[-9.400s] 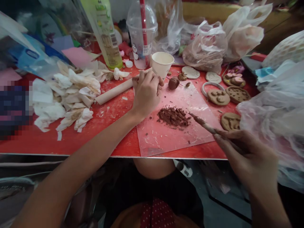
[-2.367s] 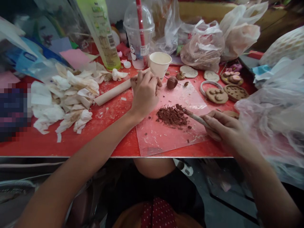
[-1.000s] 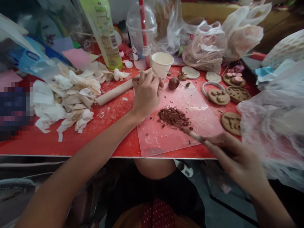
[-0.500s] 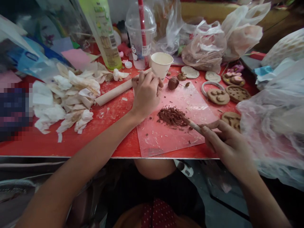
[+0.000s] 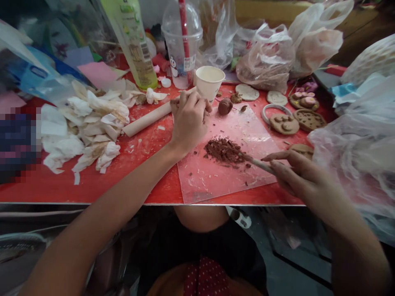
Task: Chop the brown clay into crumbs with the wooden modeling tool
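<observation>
My right hand is closed on the handle end of a slim pale stick-like tool. The tool's far end lies at the right edge of a heap of dark brown crumbs, spread on a clear plastic sheet. With fingers curled, my left hand rests at the sheet's left edge, beside a pale cardboard-like tube and just in front of a paper cup. Whatever it may hold is hidden. A dark brown ball sits near the sheet's back edge.
Crumpled tissues lie at left on the red table. Behind stand a green bottle and a domed plastic cup. Flat brown clay discs, a ring and plastic bags crowd the right.
My right hand has shifted to the right, and more of the tool shows ahead of the fingers. My left hand stays where it was.
</observation>
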Demonstrator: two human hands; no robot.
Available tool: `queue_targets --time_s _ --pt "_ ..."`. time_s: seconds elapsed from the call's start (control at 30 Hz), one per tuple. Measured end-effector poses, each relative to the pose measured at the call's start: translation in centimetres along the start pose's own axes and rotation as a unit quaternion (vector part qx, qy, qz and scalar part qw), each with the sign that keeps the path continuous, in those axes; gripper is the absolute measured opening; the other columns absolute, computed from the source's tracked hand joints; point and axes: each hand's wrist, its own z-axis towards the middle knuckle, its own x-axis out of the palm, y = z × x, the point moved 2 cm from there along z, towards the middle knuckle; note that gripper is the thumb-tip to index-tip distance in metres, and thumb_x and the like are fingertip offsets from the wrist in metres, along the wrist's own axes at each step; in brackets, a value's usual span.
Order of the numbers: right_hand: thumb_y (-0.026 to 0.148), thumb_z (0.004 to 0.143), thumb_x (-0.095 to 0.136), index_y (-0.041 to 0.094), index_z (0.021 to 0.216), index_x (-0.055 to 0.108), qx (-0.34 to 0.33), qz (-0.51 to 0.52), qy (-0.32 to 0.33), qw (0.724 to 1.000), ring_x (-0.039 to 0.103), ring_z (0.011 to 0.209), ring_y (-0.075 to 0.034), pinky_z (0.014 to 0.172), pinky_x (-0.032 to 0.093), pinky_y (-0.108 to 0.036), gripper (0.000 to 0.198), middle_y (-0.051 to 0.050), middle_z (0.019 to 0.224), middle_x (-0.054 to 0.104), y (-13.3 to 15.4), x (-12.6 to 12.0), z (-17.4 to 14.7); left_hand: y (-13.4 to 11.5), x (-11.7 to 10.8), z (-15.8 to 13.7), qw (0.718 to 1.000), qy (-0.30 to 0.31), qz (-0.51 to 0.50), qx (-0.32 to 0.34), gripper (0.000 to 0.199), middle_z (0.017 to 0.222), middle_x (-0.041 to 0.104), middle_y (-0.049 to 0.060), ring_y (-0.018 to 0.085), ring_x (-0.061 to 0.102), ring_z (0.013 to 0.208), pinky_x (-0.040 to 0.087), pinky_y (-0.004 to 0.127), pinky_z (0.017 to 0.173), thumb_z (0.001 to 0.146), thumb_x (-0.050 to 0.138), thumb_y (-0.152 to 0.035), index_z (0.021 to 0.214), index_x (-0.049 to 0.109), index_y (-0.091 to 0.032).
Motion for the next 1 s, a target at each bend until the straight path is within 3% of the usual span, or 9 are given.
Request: queue_targets --time_s 0.1,0.13,0.3,0.4,0.73,0.9,1.0 --pt "0.056 0.078 0.061 0.024 0.093 0.067 -0.001 -0.014 -0.049 0.999 0.046 0.054 -0.011 0.044 0.033 -0.024 0.035 0.0 0.067 0.057 -1.4 -2.3 -0.8 -0.1 0.0 0.1 1.0 0.018 -0.014 -0.018 0.02 0.098 0.062 0.007 0.03 0.046 0.112 0.03 0.049 0.093 0.085 0.048 -0.008 0.082 0.059 -0.024" --pt "0.055 0.073 0.066 0.025 0.083 0.068 -0.007 -0.03 -0.072 0.997 0.05 0.057 -0.013 0.048 0.036 -0.024 0.032 -0.001 0.069 0.059 -1.9 -3.1 -1.1 -0.1 0.0 0.2 0.999 0.023 -0.021 -0.023 0.019 0.098 0.062 0.007 0.03 0.046 0.111 0.029 0.049 0.094 0.086 0.048 -0.009 0.082 0.059 -0.024" --pt "0.05 0.066 0.073 0.023 0.064 0.067 0.033 -0.045 -0.079 0.995 0.051 0.058 -0.014 0.052 0.038 -0.026 0.028 -0.001 0.064 0.061 -3.6 -4.9 -1.4 0.0 0.2 0.3 0.999 0.026 -0.017 -0.028 0.017 0.097 0.061 0.007 0.029 0.045 0.109 0.03 0.049 0.092 0.084 0.051 -0.007 0.079 0.056 -0.023" --pt "0.051 0.066 0.073 0.022 0.066 0.068 0.044 -0.022 -0.064 0.997 0.051 0.061 -0.014 0.053 0.037 -0.027 0.03 -0.002 0.068 0.061 -3.8 -4.4 -0.7 0.1 0.4 0.4 0.999 0.022 -0.024 -0.025 0.018 0.098 0.061 0.006 0.029 0.044 0.11 0.029 0.048 0.092 0.083 0.051 -0.007 0.079 0.055 -0.024" --pt "0.038 0.076 0.071 0.019 0.07 0.062 -0.044 0.104 -0.076 0.991 0.04 0.053 -0.008 0.047 0.025 -0.026 0.022 0.002 0.061 0.05 -1.0 -1.4 1.5 0.3 0.5 0.3 0.999 0.007 -0.047 -0.02 0.016 0.097 0.061 0.007 0.029 0.043 0.107 0.028 0.049 0.092 0.085 0.049 -0.014 0.077 0.055 -0.026" --pt "0.042 0.082 0.063 0.018 0.073 0.06 -0.02 0.07 -0.035 0.997 0.032 0.046 -0.006 0.044 0.019 -0.026 0.025 0.005 0.05 0.04 0.4 -0.1 2.4 0.2 0.3 0.3 1.0 0.015 -0.018 -0.018 0.018 0.097 0.063 0.007 0.028 0.045 0.107 0.031 0.048 0.091 0.081 0.05 -0.008 0.079 0.057 -0.025" --pt "0.044 0.085 0.057 0.018 0.077 0.061 -0.033 0.023 -0.049 0.998 0.036 0.049 -0.007 0.046 0.024 -0.026 0.027 0.004 0.055 0.045 0.3 0.1 2.6 0.3 0.4 0.4 0.999 0.028 -0.019 -0.031 0.019 0.098 0.063 0.007 0.029 0.046 0.107 0.03 0.048 0.091 0.078 0.052 -0.006 0.078 0.057 -0.025"
